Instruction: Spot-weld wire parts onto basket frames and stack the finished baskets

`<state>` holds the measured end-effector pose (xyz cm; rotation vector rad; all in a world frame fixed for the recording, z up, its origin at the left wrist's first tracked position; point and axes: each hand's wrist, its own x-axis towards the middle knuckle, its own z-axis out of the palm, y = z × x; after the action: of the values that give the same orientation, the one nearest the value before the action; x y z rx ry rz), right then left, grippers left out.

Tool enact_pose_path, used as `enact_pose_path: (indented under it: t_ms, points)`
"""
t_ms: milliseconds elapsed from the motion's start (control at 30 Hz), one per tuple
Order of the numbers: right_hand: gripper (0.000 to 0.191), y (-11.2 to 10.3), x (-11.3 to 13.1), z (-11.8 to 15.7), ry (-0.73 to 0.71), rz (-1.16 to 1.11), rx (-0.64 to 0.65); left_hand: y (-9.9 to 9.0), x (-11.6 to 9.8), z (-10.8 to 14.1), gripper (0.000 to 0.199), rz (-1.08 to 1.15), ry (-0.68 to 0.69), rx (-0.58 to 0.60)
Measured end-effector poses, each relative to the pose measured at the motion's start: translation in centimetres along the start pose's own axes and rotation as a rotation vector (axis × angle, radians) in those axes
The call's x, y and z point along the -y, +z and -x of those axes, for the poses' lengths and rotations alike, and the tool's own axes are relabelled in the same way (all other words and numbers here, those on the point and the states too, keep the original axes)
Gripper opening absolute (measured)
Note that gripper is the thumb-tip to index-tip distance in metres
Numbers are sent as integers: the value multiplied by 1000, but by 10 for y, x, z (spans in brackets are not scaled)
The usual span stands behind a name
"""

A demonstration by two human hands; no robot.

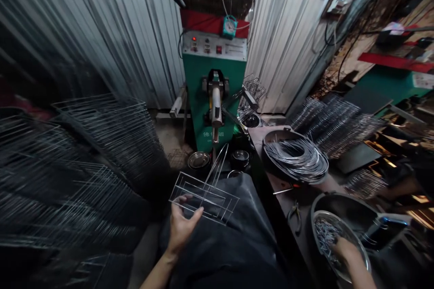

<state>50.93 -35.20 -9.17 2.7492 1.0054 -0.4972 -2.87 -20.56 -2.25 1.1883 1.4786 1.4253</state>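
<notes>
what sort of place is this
Probably a small metal-wire workshop: a green machine with a switch panel, a large coil of wire and tall piles of wire frames all suggest it.

metal workshop, green machine (195, 92), coiled wire (307, 162), probably wire racks (117, 133), blurred

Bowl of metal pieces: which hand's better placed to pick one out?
Likely right: the right hand is in the bowl, at the metal pieces; the left hand holds the wire frame.

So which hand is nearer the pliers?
Right. The right hand is in the metal bowl, right of the pliers; the left hand, holding a wire frame, is farther off to their left.
</notes>
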Motion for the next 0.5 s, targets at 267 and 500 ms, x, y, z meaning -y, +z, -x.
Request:
enact_pose_path:
  t_ms: [267, 500]
  points:
    - [22, -47, 59, 27, -77, -71, -107, 5, 9, 6, 52, -88, -7, -186]
    - [25, -114, 296, 106, -1030, -649, 59, 6, 8, 2, 51, -89, 132, -95]
